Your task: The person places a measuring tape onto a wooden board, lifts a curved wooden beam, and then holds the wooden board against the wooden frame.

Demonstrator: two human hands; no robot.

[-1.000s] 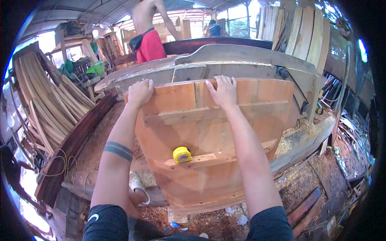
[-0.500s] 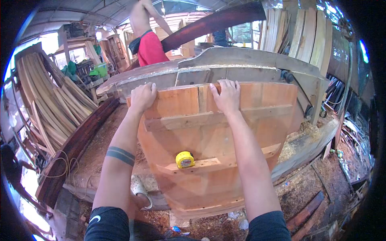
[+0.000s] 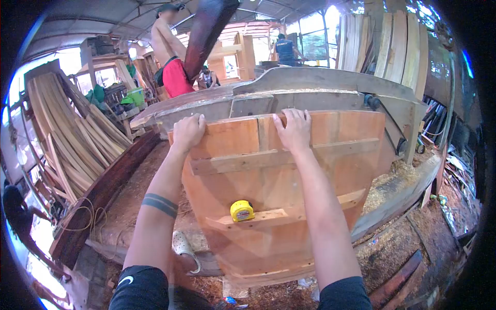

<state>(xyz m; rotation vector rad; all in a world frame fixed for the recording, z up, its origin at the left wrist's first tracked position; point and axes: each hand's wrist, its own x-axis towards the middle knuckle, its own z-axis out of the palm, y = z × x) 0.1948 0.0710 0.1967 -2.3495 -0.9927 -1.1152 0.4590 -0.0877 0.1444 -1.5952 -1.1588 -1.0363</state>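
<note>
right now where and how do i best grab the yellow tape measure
Probably by the rounded sides of the yellow tape measure, coming from above and your side of the wooden panel. It sits upright on the lower batten, so its underside is blocked, while its top and near face are exposed.

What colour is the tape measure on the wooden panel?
The tape measure is bright yellow, with a pale label; the head view shows it.
</note>
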